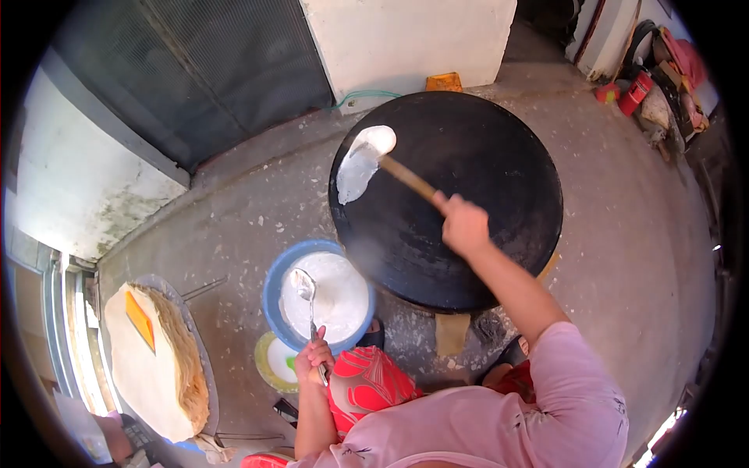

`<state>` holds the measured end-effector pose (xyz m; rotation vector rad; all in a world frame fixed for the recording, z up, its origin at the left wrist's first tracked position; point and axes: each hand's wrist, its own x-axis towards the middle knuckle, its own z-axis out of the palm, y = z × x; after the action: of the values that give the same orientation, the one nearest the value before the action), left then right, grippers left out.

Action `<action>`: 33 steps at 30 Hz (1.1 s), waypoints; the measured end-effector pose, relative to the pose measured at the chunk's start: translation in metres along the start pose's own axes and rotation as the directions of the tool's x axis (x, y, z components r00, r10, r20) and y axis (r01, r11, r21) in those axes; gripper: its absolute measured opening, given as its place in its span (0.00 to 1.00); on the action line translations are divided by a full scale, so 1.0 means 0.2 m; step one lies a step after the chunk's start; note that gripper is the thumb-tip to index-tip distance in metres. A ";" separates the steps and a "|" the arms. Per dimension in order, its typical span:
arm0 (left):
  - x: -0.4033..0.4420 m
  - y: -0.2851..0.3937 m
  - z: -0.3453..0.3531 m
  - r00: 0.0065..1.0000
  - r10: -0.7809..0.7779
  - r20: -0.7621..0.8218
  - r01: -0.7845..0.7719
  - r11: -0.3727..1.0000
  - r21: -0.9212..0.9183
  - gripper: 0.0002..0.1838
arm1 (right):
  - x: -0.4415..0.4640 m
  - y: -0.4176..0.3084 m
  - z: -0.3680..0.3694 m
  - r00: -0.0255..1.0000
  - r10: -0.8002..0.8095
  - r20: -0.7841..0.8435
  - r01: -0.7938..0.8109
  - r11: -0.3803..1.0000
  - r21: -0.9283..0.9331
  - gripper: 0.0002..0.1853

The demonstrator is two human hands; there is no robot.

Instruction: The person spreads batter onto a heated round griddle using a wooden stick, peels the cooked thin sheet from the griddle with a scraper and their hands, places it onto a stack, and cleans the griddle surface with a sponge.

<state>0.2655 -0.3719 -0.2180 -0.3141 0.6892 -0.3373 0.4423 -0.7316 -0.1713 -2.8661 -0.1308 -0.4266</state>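
Observation:
My right hand (466, 226) is wrapped round the wooden handle of a batter spreader (409, 178), reaching over a large round black griddle (468, 195). The spreader's far end lies in white batter (359, 173) smeared near the griddle's left edge; its head is blurred against the batter. My left hand (315, 359) grips a metal ladle (303, 285) by the handle. The ladle's bowl is over a blue basin (275, 300) of white batter, to the lower left of the griddle.
A tall stack of thin flatbreads (148, 374) stands at the left, with a yellow-orange scraper (140, 320) on top. Beside the basin is a smaller yellow-green bowl (265, 366) with white contents. Dark doors (195, 70) and a white wall (406, 43) bound the far side.

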 end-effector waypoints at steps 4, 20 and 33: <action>-0.01 -0.01 0.01 0.999 0.037 -0.024 -0.037 0.999 0.025 0.20 | 0.08 0.06 0.07 0.983 0.173 -0.058 -0.162 0.974 0.158 0.23; 0.02 0.01 0.01 0.997 0.045 -0.064 -0.043 0.998 0.040 0.19 | 0.12 0.13 0.02 0.990 0.119 -0.074 -0.126 0.987 -0.099 0.23; 0.02 0.03 0.01 0.997 0.060 -0.058 -0.055 0.995 0.078 0.18 | 0.16 0.17 0.04 0.914 0.405 -0.020 -0.392 0.894 0.216 0.24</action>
<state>0.2698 -0.3684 -0.2214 -0.2114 0.7415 -0.3187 0.4800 -0.7598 -0.1773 -2.5752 0.3977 -0.3933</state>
